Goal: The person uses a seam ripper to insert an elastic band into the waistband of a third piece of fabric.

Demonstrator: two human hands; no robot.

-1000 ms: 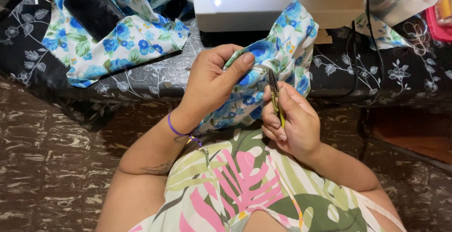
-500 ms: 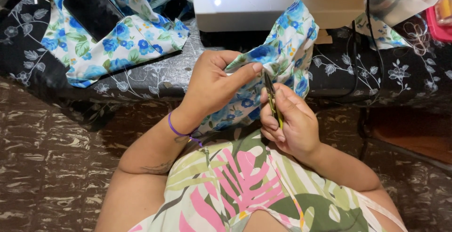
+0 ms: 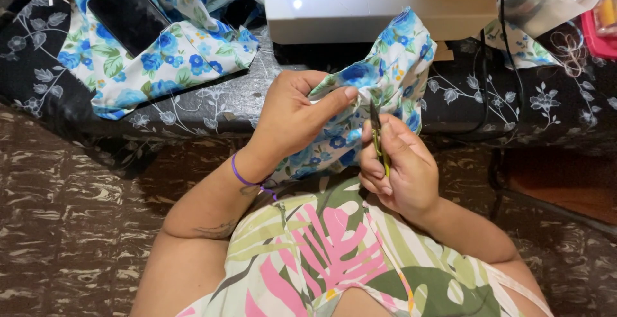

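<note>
In the head view, the left hand (image 3: 292, 114) pinches a fold of blue-flowered white cloth (image 3: 379, 82) between thumb and closed fingers (image 3: 337, 98), holding its edge up just in front of the body. The cloth trails from that pinch up and to the right, onto the near edge of the tabletop (image 3: 553, 105), which is covered in black fabric with a pale flower print. The right hand (image 3: 398, 166) is closed around a small pair of thread snips (image 3: 378, 137) with a yellow-green grip, blades pointing up and far, tip just beside the pinched edge; whether the blades are parted cannot be told.

To do this trimming well, I would judge that the pinch should keep the edge taut and the blade tip should meet only the stray thread, with the left thumb kept apart from it.

Counted: two hands, one pair of snips, one piece of cloth in hand. A second heap of the same flowered cloth (image 3: 167, 53) lies far left on the tabletop, with one dark phone (image 3: 128, 15) resting on it. One white sewing machine (image 3: 334, 2) stands at the far middle, one black cord (image 3: 508, 40) hangs down at the right, and one purple band (image 3: 241, 177) circles the left wrist.
</note>
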